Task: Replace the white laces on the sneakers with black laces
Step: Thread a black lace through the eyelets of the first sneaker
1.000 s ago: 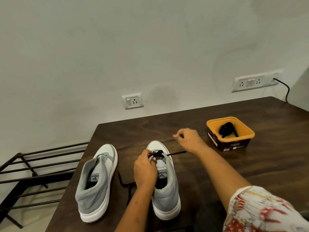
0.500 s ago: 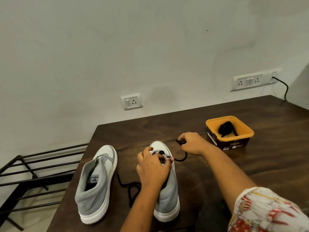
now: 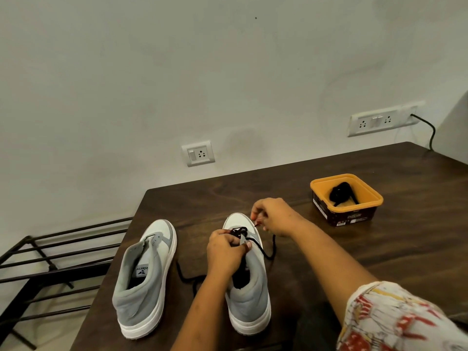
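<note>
Dark wooden table [image 3: 379,254]: left hand [image 3: 225,252] grips the thin black lace [image 3: 264,253] at a grey-and-white sneaker [image 3: 250,302]; just beyond, right hand [image 3: 276,216] pinches its end. Left: second grey-and-white sneaker [image 3: 147,282], black metal rack [image 3: 50,262]. Farther right: orange plastic tub [image 3: 374,198], pale wall [image 3: 228,72] behind

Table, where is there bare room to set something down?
Bare wood: the far strip of table between the shoe toes and the wall, and right of the right shoe, in front of the tub. Crowded: between left shoe and right shoe, where the lace trails.
</note>
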`<state>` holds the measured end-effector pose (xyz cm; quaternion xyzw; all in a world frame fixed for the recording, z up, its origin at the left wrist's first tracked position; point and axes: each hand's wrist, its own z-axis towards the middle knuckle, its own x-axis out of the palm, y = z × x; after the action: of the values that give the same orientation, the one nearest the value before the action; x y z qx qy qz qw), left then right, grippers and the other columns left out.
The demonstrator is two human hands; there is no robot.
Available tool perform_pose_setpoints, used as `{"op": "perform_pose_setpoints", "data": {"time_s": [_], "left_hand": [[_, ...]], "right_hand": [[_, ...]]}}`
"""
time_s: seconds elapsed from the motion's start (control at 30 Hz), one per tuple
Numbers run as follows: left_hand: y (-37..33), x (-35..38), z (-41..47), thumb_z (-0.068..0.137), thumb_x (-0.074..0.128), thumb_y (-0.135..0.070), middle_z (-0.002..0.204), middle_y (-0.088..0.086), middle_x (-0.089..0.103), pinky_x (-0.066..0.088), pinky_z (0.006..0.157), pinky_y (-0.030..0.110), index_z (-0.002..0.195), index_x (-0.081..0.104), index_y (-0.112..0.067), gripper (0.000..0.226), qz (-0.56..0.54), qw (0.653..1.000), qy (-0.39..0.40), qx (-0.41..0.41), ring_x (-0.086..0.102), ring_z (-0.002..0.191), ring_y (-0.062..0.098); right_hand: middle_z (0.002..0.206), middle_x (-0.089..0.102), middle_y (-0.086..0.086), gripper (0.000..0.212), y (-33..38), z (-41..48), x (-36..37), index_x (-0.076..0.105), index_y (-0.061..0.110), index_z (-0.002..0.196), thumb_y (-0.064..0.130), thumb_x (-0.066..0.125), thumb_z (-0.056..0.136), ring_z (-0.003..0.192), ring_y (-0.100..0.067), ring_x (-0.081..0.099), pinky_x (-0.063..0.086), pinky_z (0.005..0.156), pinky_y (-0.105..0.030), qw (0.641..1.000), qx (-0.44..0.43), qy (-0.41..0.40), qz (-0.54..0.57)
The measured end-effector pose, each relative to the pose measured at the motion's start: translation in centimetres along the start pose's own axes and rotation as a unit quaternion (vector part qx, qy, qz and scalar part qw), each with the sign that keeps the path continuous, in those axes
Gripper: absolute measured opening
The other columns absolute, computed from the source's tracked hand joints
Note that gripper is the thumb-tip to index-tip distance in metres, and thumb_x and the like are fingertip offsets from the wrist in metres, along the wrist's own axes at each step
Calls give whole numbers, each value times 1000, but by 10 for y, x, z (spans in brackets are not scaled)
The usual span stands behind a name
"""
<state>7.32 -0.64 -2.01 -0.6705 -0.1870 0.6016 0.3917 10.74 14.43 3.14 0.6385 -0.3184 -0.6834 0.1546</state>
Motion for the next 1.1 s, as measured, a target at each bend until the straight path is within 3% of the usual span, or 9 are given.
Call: {"op": "perform_pose_setpoints", "data": {"time_s": [0.13, 0.23, 0.3, 0.43, 0.53, 0.63, 0.8, 0.97, 1.1], "left_hand": [[0, -9, -1, 73, 80, -21, 82, 0, 62, 49, 76, 31, 74, 73, 1, 24, -50, 998, 44, 2, 53, 82, 3], [-3, -16, -6, 71, 81, -16, 73, -2, 66, 46, 55, 12, 73, 76, -9, 9, -93, 993, 69, -11, 57, 58, -4], [-4, -20, -8, 72, 80, -12, 77, -7, 66, 44, 52, 8, 80, 74, -16, 11, -118, 991, 58, -29, 59, 66, -2], [5, -30, -2, 73, 80, -17, 88, -3, 67, 45, 64, 19, 85, 67, -20, 18, -87, 993, -16, -76, 61, 79, 10], [7, -32, -2, 79, 73, -20, 78, 1, 69, 50, 64, 24, 78, 72, -21, 2, -113, 987, 6, -113, 60, 69, 12], [11, -32, 0, 82, 68, -18, 69, 6, 67, 47, 62, 25, 72, 74, -18, 12, -144, 979, 5, -147, 57, 62, 19], [24, -31, 11, 85, 64, -5, 88, 22, 71, 55, 72, 41, 75, 73, -4, 13, -249, 946, 46, -201, 65, 80, 31], [22, -36, 10, 88, 60, 0, 87, 21, 66, 49, 77, 38, 77, 67, 1, 13, -314, 919, 85, -223, 60, 80, 28], [21, -40, 9, 93, 56, -5, 69, 15, 66, 51, 59, 28, 74, 64, 0, 21, -332, 911, 95, -225, 61, 61, 19]], "right_hand": [[82, 70, 4, 34, 5, 2, 12, 59, 34, 78, 2, 59, 88, 86, -11, 66, 55, 84, -32, 1000, -21, 16, 4], [87, 71, -4, 34, 8, 3, 18, 59, 29, 88, -5, 55, 88, 86, -15, 67, 55, 82, -30, 999, -31, 17, 39], [90, 71, -7, 34, 9, 1, 20, 60, 26, 96, -7, 55, 87, 85, -15, 67, 54, 79, -27, 997, -37, 33, 51], [87, 70, -6, 34, 12, 0, 26, 64, 26, 102, -4, 61, 86, 83, -12, 67, 54, 78, -22, 993, -34, 41, 105], [79, 69, 0, 34, 15, 2, 32, 66, 21, 107, -4, 64, 84, 77, -5, 66, 51, 76, -15, 991, -36, 37, 124], [71, 65, 4, 39, 18, 3, 40, 64, 16, 111, -9, 63, 81, 68, 0, 61, 49, 69, -11, 990, -34, 29, 132], [73, 60, 5, 42, 25, 4, 50, 60, 15, 112, -12, 62, 80, 60, 0, 53, 45, 57, -6, 987, -31, 6, 157], [80, 58, 6, 45, 30, 5, 61, 57, 23, 114, -1, 69, 77, 71, -11, 54, 55, 79, -37, 992, -49, -4, 116], [83, 57, 6, 50, 32, 6, 63, 55, 28, 114, -3, 66, 76, 71, -13, 54, 54, 77, -42, 994, -57, -16, 93]]}}
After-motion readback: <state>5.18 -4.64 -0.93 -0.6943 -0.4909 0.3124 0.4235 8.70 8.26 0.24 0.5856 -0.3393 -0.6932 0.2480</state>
